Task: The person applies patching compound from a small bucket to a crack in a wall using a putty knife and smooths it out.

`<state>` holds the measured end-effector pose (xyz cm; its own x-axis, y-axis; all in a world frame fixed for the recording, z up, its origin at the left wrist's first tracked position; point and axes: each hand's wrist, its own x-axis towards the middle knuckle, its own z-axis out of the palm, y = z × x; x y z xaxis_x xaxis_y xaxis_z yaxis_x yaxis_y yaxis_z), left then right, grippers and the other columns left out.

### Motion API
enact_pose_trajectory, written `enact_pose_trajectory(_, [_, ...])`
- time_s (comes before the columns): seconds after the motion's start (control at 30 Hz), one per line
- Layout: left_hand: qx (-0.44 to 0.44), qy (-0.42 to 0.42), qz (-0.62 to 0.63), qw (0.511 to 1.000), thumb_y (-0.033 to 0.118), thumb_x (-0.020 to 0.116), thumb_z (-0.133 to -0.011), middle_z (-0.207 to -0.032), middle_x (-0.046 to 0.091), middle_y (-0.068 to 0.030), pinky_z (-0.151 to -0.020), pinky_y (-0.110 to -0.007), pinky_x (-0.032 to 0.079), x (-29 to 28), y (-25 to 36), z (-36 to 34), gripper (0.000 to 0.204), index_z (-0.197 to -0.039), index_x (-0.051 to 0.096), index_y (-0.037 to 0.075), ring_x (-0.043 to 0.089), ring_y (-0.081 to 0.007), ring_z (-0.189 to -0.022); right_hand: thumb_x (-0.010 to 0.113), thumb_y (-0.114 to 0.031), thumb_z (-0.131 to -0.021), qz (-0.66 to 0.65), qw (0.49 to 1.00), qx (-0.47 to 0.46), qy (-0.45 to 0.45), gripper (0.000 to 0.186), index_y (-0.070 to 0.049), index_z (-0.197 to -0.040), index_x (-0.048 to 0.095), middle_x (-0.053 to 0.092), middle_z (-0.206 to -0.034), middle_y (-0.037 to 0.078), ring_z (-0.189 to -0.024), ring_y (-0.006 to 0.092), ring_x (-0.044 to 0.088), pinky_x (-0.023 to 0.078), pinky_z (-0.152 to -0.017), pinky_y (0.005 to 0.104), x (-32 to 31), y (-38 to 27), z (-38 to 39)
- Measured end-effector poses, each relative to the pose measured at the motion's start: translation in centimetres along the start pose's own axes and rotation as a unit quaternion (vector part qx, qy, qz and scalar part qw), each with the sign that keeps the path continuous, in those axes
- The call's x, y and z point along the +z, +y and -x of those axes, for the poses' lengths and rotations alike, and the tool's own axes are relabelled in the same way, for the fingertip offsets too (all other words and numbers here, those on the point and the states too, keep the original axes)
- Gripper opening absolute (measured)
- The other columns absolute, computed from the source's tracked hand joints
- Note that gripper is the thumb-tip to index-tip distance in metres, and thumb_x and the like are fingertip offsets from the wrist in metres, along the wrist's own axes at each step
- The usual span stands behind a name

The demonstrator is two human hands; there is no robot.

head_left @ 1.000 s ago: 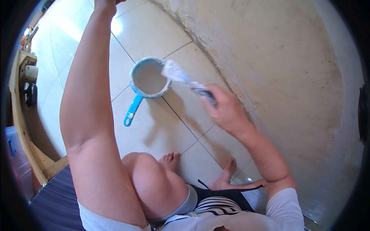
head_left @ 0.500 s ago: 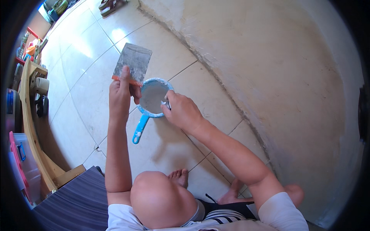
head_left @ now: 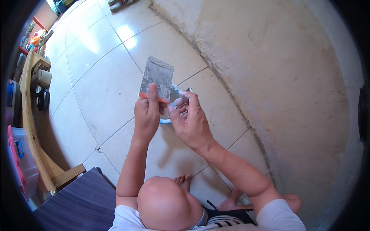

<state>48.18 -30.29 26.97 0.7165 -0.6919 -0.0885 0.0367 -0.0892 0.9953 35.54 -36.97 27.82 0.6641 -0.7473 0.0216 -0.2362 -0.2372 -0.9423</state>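
Note:
My left hand (head_left: 147, 117) grips a putty scraper by its orange edge (head_left: 145, 95), thumb laid flat on the flat grey, smeared blade (head_left: 158, 75), which points away from me. Close beside it is my right hand (head_left: 192, 125), fingers curled and smeared with white paste. Something small and pale shows near its thumb and a dark tip by its index finger; I cannot make out what it holds. Behind and below both hands is a blue-rimmed dipper (head_left: 165, 121) on the floor, mostly hidden; its handle is out of sight now.
Pale tiles (head_left: 104, 77) cover the floor. A patchy plastered wall (head_left: 277, 84) rises on the right. On the left are a wooden frame (head_left: 29, 111), a clear box with a pink lid edge (head_left: 23, 161) and a dark striped mat (head_left: 81, 200). Footwear (head_left: 115, 5) lies at the far end.
My left hand and the scraper have moved right and nearer, in front of the dipper. My right hand has lifted off the dipper's rim, turned, and come up beside the blade.

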Motion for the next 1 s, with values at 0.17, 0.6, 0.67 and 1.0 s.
enact_pose_trajectory(0.17, [0.008, 0.017, 0.024, 1.000, 0.046, 0.044, -0.104, -0.061, 0.059, -0.0048, -0.049, -0.026, 0.044, 1.9, 1.4, 0.7, 0.059, -0.072, 0.061, -0.001, 0.058, -0.0085, -0.058, 0.054, -0.023, -0.102, -0.351, 0.915, 0.187, -0.064, 0.038, 0.005, -0.126, 0.046, 0.061, -0.104, 0.012, -0.087, 0.0155, 0.066, 0.054, -0.072, 0.0287, 0.7, -0.2, -1.6])
enact_pose_trajectory(0.6, [0.111, -0.046, -0.053, 0.991, 0.019, 0.047, -0.097, -0.098, 0.061, -0.0307, -0.084, -0.047, 0.048, 17.5, 5.5, -13.0, 0.029, -0.102, 0.058, -0.006, 0.059, -0.0456, -0.093, 0.061, -0.020, -0.097, 0.146, 0.964, 0.212, 0.067, 0.033, 0.000, -0.123, 0.055, 0.062, -0.105, 0.012, -0.096, 0.0187, 0.064, 0.052, -0.083, 0.0306, -14.1, 15.3, 14.7])
enact_pose_trajectory(0.67, [0.121, 0.065, -0.091, 0.986, 0.018, 0.045, -0.096, -0.105, 0.060, -0.0317, -0.088, -0.046, 0.048, 20.1, 7.3, -16.0, 0.029, -0.106, 0.057, -0.007, 0.058, -0.0458, -0.096, 0.062, -0.020, -0.096, 0.164, 0.956, 0.242, 0.019, 0.034, 0.000, -0.123, 0.055, 0.063, -0.106, 0.013, -0.097, 0.0201, 0.064, 0.052, -0.083, 0.0311, -16.9, 11.9, 18.5])
enact_pose_trajectory(1.0, [-0.056, 0.318, -0.168, 0.931, 0.011, 0.048, -0.096, -0.114, 0.059, -0.0246, -0.095, -0.043, 0.047, 25.4, -10.8, -20.6, 0.027, -0.119, 0.056, -0.002, 0.055, -0.0401, -0.112, 0.062, -0.008, -0.095, -0.016, 0.945, 0.322, 0.059, 0.032, 0.003, -0.124, 0.055, 0.063, -0.101, 0.011, -0.090, 0.0144, 0.064, 0.053, -0.079, 0.0273, -22.1, 3.5, 24.5])
